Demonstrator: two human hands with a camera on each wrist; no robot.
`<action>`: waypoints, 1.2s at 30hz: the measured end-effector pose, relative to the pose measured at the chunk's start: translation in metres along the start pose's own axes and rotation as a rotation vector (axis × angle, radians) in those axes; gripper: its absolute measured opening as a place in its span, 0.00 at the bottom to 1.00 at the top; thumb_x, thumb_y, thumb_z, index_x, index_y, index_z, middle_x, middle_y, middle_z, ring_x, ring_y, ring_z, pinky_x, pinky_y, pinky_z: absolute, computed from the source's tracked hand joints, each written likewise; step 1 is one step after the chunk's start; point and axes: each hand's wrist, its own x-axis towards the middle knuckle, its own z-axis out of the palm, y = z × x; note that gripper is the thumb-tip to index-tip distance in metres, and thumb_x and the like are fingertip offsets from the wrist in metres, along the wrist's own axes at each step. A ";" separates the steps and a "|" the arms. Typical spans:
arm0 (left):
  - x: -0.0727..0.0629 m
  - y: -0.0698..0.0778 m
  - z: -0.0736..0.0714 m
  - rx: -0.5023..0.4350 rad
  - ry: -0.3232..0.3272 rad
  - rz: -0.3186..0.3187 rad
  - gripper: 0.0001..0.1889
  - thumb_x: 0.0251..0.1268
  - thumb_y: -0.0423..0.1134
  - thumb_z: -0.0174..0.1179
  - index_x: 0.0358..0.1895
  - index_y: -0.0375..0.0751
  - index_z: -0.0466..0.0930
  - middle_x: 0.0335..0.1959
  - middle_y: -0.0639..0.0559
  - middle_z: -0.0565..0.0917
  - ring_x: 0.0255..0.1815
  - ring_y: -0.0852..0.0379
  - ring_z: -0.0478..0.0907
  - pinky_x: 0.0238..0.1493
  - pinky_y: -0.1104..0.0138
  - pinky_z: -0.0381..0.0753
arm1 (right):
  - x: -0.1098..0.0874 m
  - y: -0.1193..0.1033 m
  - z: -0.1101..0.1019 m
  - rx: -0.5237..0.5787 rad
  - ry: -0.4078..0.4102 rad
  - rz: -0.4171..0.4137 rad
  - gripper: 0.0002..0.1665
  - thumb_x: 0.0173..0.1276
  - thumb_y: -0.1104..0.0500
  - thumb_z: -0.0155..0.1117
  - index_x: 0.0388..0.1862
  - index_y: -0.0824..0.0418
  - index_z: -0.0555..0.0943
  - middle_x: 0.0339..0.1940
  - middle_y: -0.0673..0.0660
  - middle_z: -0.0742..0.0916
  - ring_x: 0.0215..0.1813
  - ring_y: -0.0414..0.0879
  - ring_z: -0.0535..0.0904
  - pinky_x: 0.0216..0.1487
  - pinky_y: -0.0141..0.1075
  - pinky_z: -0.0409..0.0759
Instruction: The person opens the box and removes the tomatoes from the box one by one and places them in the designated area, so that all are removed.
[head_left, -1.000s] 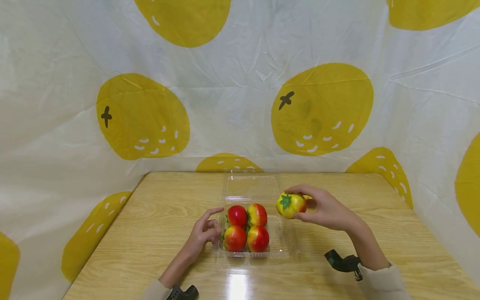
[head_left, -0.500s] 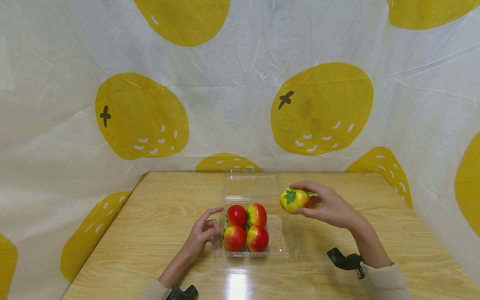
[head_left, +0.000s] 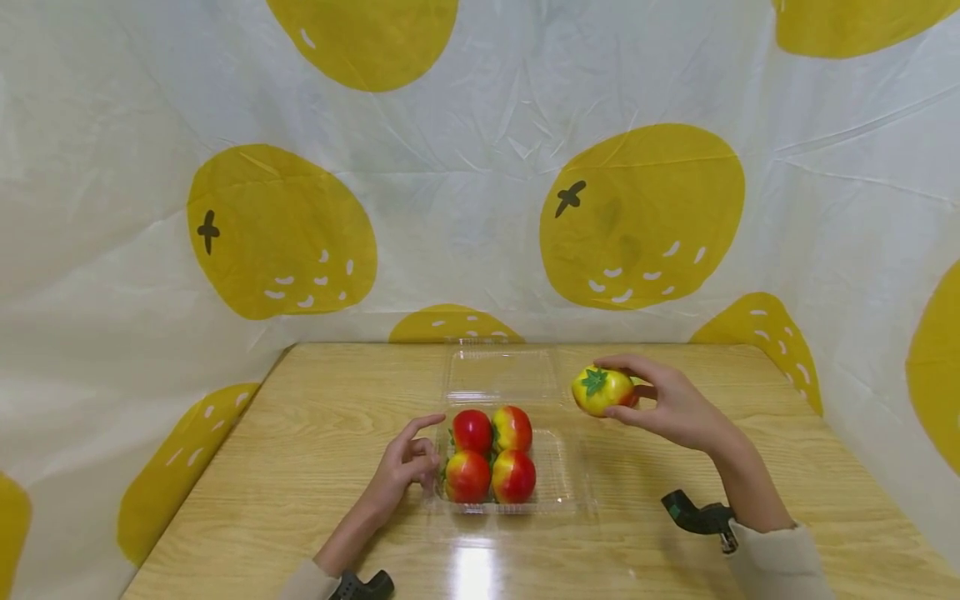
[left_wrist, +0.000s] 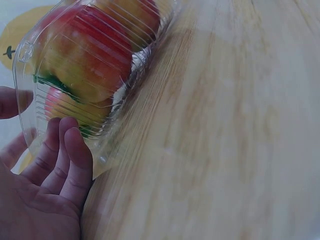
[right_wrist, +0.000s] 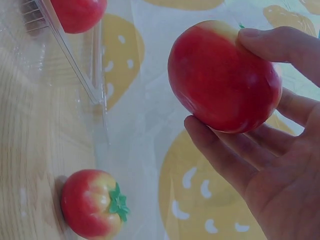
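Observation:
My right hand (head_left: 675, 407) holds a tomato-like red-and-yellow fruit (head_left: 602, 391) between thumb and fingers, raised to the right of a clear plastic clamshell box (head_left: 557, 471). Its green star-shaped leafy top faces the head camera; the right wrist view shows the fruit's red underside (right_wrist: 222, 80). Several fruits of the same kind (head_left: 513, 477) sit in two rows in the box's left part. My left hand (head_left: 401, 467) rests at the box's left wall, index finger reaching to the rim. In the left wrist view, loosely bent fingertips (left_wrist: 70, 125) lie against the ribbed wall (left_wrist: 100, 117).
Another fruit (right_wrist: 92, 204) lies on the table in the right wrist view, hidden behind my right hand in the head view. The box's lid (head_left: 501, 372) lies folded back behind it. A curtain with printed yellow fruit (head_left: 465, 242) surrounds the wooden table (head_left: 337, 383).
My right hand has moved the fruit right and slightly farther back, away from the box. The left hand and the fruits in the box stay in place.

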 end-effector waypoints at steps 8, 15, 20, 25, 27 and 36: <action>0.002 -0.001 0.001 0.000 0.001 -0.007 0.30 0.74 0.30 0.52 0.77 0.32 0.60 0.28 0.52 0.75 0.19 0.57 0.74 0.24 0.67 0.84 | -0.004 0.004 -0.008 0.024 0.029 0.035 0.34 0.64 0.64 0.76 0.69 0.60 0.77 0.64 0.62 0.82 0.57 0.27 0.77 0.54 0.23 0.82; 0.001 -0.001 0.001 0.002 0.003 -0.011 0.30 0.74 0.31 0.52 0.77 0.33 0.61 0.28 0.51 0.75 0.19 0.57 0.74 0.24 0.66 0.84 | -0.007 0.007 -0.015 0.023 0.051 0.049 0.34 0.65 0.65 0.75 0.70 0.60 0.76 0.65 0.63 0.82 0.58 0.25 0.76 0.54 0.21 0.81; 0.001 -0.001 0.000 -0.005 0.004 -0.006 0.30 0.74 0.31 0.53 0.77 0.32 0.60 0.27 0.52 0.75 0.18 0.57 0.74 0.23 0.66 0.84 | -0.007 0.010 -0.017 0.031 0.063 0.058 0.34 0.65 0.65 0.74 0.70 0.61 0.76 0.65 0.63 0.82 0.58 0.25 0.76 0.55 0.20 0.80; 0.002 0.000 0.001 -0.030 -0.002 -0.007 0.30 0.73 0.28 0.52 0.77 0.30 0.59 0.26 0.53 0.75 0.19 0.62 0.74 0.22 0.67 0.83 | -0.008 0.016 -0.016 0.037 0.071 0.077 0.34 0.66 0.64 0.73 0.71 0.59 0.76 0.65 0.62 0.81 0.58 0.25 0.76 0.55 0.20 0.79; 0.001 0.000 0.001 -0.035 -0.001 -0.009 0.30 0.73 0.28 0.52 0.77 0.30 0.59 0.26 0.53 0.75 0.19 0.63 0.74 0.22 0.67 0.83 | -0.009 0.018 -0.016 0.034 0.078 0.088 0.33 0.67 0.64 0.73 0.71 0.59 0.76 0.66 0.61 0.81 0.59 0.25 0.76 0.56 0.19 0.79; 0.001 0.000 0.000 -0.032 0.005 -0.016 0.31 0.73 0.29 0.52 0.77 0.30 0.58 0.26 0.53 0.75 0.19 0.63 0.74 0.22 0.67 0.83 | -0.011 0.023 -0.020 0.032 0.092 0.120 0.32 0.69 0.63 0.72 0.71 0.60 0.75 0.67 0.62 0.80 0.58 0.25 0.76 0.56 0.16 0.76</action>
